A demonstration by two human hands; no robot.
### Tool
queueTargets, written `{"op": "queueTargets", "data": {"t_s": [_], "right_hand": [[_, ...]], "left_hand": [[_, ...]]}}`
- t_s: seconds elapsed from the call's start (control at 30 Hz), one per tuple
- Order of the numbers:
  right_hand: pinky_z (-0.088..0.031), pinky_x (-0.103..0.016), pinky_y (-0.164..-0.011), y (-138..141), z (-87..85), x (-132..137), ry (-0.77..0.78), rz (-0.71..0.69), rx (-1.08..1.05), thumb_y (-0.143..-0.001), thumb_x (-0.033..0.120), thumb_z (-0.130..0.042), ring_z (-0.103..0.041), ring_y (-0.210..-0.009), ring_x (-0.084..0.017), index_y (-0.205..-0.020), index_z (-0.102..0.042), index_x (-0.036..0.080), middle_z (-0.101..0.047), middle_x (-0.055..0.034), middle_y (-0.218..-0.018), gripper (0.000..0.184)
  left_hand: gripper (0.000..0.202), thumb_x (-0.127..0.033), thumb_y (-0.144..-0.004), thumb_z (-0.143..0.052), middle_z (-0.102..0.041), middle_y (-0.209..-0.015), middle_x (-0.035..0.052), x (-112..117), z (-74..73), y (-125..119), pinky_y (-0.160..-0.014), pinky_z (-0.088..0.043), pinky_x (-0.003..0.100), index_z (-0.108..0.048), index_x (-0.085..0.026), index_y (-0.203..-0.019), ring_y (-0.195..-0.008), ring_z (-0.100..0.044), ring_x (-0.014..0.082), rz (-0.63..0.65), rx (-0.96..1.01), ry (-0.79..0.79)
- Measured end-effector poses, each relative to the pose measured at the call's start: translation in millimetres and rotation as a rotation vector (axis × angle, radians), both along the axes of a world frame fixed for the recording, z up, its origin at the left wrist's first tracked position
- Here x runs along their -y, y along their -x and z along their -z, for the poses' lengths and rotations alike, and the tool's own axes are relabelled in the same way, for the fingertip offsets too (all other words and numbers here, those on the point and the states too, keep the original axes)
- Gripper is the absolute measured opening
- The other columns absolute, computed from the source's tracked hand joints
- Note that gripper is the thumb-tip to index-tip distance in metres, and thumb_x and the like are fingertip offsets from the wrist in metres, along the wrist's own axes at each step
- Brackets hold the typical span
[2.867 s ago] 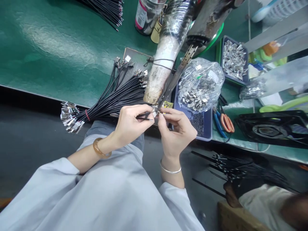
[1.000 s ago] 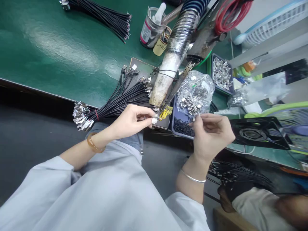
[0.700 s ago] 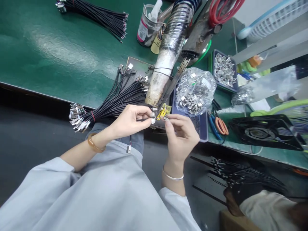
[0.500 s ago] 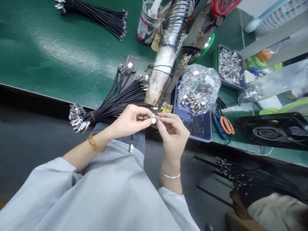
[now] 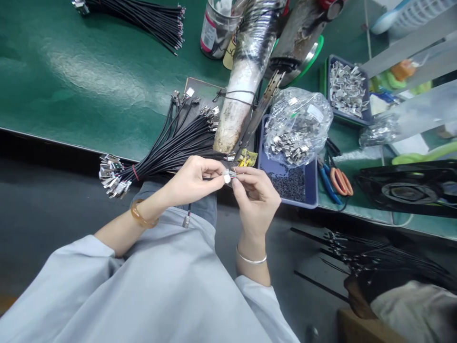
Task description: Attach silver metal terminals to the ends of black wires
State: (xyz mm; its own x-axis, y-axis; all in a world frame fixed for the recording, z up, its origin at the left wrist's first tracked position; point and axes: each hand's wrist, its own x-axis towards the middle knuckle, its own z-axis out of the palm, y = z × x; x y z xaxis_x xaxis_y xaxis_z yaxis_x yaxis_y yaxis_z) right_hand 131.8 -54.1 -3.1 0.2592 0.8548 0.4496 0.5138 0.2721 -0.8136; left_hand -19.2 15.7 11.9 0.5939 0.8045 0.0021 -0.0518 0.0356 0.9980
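My left hand [image 5: 191,181] is closed in a pinch on a black cable, whose free end with a small metal connector [image 5: 186,221] hangs below the fingers. Something white covers the tip of my left thumb. Fingertips of my right hand [image 5: 259,197] are closed on a small silver metal piece [image 5: 233,175] at the held end of the cable. Both hands meet there, and the fingers partly hide the join. Just behind my left hand lies a bundle of black cables [image 5: 167,152] with metal connectors, tied with a red band.
A metal-tipped duct [image 5: 232,109] and a soldering iron [image 5: 262,107] reach down behind my hands. To the right are a blue tray [image 5: 314,190], a bag of metal shells [image 5: 298,124], pliers [image 5: 328,186] and a black fan [image 5: 407,190]. Another cable bundle [image 5: 143,19] lies at back left.
The hanging cable end has swung a little left and turned. My hands stay together in nearly the same place, while the view has shifted slightly.
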Motion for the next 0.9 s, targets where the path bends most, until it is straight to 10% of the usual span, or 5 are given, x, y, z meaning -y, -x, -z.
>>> {"op": "queueTargets", "data": {"t_s": [0.9], "right_hand": [[-0.065,-0.032,-0.072,8,-4.8,2,-0.378,0.178,0.411,-0.085,0.011,-0.074,-0.076,-0.080,-0.017,-0.094,-0.071,0.025,-0.078,-0.0008,-0.089,0.017]], "left_hand": [[0.011,-0.018,-0.073,-0.060,-0.030,-0.055,-0.0076,5,4.2,-4,-0.049,-0.019,0.021,-0.058,-0.014,-0.064,-0.053,-0.024,0.0054,-0.080,0.021,-0.043]]}}
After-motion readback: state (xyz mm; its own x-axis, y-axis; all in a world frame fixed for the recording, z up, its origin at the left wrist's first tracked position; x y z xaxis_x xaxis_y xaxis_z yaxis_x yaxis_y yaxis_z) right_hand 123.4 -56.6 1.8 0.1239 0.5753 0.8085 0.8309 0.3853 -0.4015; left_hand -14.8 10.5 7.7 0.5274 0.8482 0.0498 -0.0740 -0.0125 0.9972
